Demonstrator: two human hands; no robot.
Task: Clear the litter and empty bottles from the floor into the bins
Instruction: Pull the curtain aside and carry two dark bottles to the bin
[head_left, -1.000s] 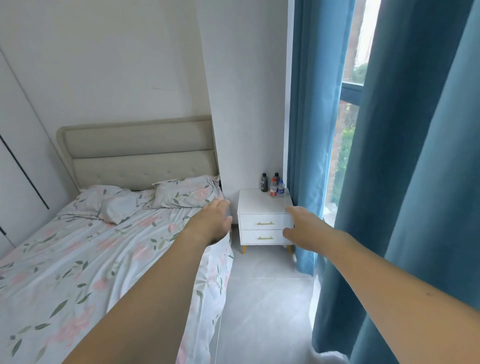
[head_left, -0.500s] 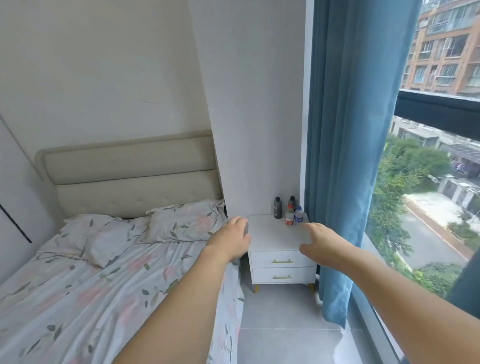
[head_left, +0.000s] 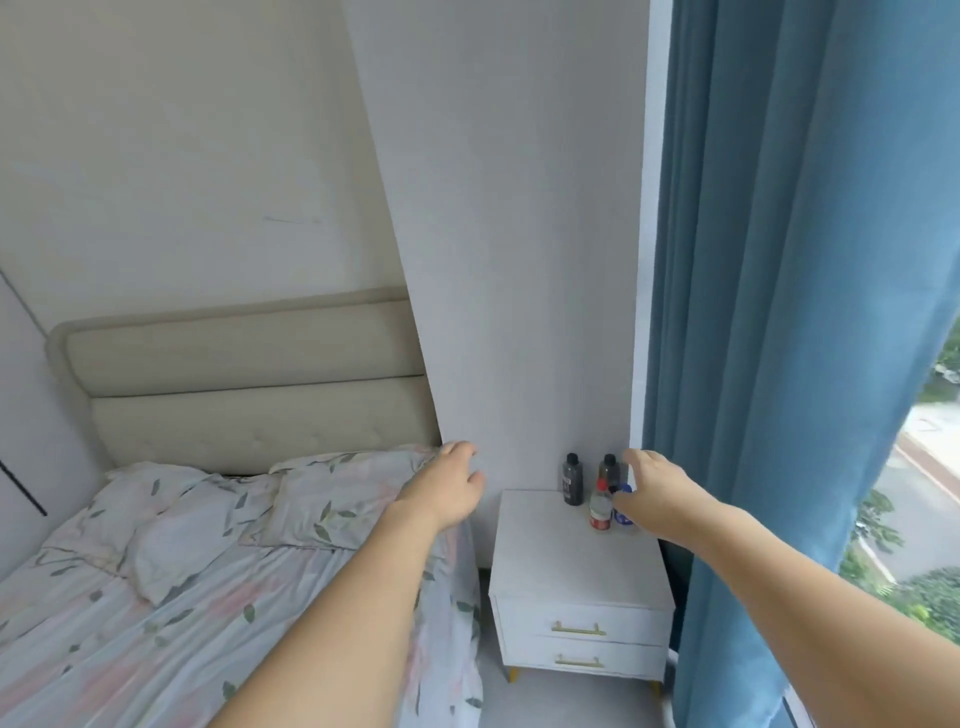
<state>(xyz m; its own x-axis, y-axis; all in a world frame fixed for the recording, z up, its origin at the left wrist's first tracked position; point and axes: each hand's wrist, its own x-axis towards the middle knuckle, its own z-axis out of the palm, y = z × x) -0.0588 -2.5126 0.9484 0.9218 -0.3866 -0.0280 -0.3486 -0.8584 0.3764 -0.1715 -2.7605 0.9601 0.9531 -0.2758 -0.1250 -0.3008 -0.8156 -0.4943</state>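
Several small bottles stand at the back of a white nightstand (head_left: 561, 566): a dark bottle (head_left: 572, 480), a second dark bottle (head_left: 608, 470), a clear bottle with a red cap and red label (head_left: 601, 506), and a blue-capped bottle (head_left: 622, 512) partly hidden behind my right hand. My right hand (head_left: 657, 486) reaches over the bottles with fingers spread, holding nothing. Over the edge of the bed, my left hand (head_left: 447, 486) is stretched out, open and empty. No bins or floor litter are in view.
A bed (head_left: 156, 597) with floral sheets and pillows fills the left, with a padded headboard (head_left: 249, 384) behind. A blue curtain (head_left: 800, 312) hangs on the right beside a window. A narrow strip of grey floor (head_left: 561, 701) runs between bed and nightstand.
The view has moved closer to the nightstand. Both hands have reached further forward; my right hand now hovers by the bottles instead of the nightstand's front.
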